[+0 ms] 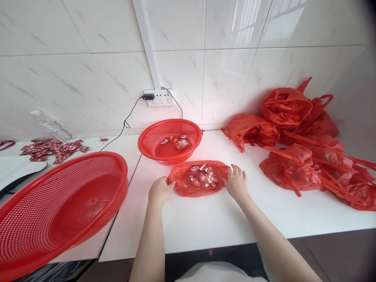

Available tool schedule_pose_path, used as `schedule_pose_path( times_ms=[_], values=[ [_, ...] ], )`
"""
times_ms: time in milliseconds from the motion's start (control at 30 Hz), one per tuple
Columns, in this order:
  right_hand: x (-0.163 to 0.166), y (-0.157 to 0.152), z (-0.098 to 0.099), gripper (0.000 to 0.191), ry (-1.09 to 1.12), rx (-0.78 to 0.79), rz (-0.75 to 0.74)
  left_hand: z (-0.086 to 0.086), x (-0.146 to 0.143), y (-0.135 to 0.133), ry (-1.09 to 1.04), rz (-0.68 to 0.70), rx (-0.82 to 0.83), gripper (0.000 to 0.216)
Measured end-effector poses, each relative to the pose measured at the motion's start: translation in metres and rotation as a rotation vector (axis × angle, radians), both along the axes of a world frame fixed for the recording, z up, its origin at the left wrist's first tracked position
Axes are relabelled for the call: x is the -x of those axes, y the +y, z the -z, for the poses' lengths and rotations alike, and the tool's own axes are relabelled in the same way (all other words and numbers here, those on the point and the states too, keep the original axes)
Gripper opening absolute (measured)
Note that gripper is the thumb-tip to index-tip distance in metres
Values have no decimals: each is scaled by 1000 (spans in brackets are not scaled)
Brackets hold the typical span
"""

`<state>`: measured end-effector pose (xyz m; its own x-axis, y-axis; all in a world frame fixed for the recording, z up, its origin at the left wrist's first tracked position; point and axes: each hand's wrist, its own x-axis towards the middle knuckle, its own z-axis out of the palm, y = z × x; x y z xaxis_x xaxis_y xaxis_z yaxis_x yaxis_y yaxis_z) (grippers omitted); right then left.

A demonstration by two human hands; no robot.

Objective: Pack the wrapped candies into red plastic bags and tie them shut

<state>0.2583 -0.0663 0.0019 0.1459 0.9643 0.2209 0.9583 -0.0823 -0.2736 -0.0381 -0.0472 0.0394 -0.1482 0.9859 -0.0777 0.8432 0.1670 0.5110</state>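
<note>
A red plastic bag [190, 192] lies open on the white table, its mouth facing up. Inside it are several small red printed packets [209, 177]. My left hand [160, 190] pinches the bag's left edge, thumb on the inner side. At the opposite edge, my right hand [236, 182] grips the rim between thumb and fingers, some fingers raised. Just behind the bag stands a small red plastic basket [143, 147] with a few similar packets [181, 142] at its bottom.
A large red perforated basket [122, 160] stands at left. Behind it lie a pile of red packets [44, 149] and a clear bottle [54, 127]. Knotted red bags [296, 164] crowd the right side. A black cable [127, 122] runs from the wall socket [160, 98] down to the table.
</note>
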Motion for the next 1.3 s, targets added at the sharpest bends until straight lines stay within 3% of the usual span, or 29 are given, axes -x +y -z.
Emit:
schedule_pose_path(
  times_ms=[100,200,300,400,500,567,633,733,833,933,1033,1167,1300],
  values=[
    [-8,4,-3,21,134,131,-13,-5,-1,-13,-93,-13,-64,22],
    [-17,17,-21,10,250,133,-96,-22,-6,-17,-355,-42,-314,19],
    [-30,31,-52,15,464,43,-171,-47,-13,-14,-705,-67,-529,22],
    [-38,31,-86,18,746,-178,-89,-71,-24,-11,-914,-55,-608,23],
    [-31,13,-103,16,698,-211,-50,-83,-35,-10,-950,-32,-606,25],
    [-17,-2,-98,20,570,-84,-172,-84,-40,-11,-940,-22,-576,26],
    [0,-12,-79,23,387,23,-228,-79,-43,-12,-953,-14,-545,29],
    [20,-13,-44,22,124,126,-45,-69,-44,-14,-982,-11,-543,33],
    [21,-4,-24,15,140,225,46,-59,-42,-14,-975,-22,-534,31],
    [6,6,-30,7,236,251,-15,-56,-36,-13,-973,-55,-556,28],
    [-12,11,-58,14,576,110,-181,-64,-28,-9,-951,-93,-700,22],
    [-22,13,-105,23,1257,-334,-348,-86,-21,-3,-1014,-51,-835,22],
    [-12,17,-142,23,1424,-701,-341,-109,-26,3,-1100,162,-823,44]
  ],
)
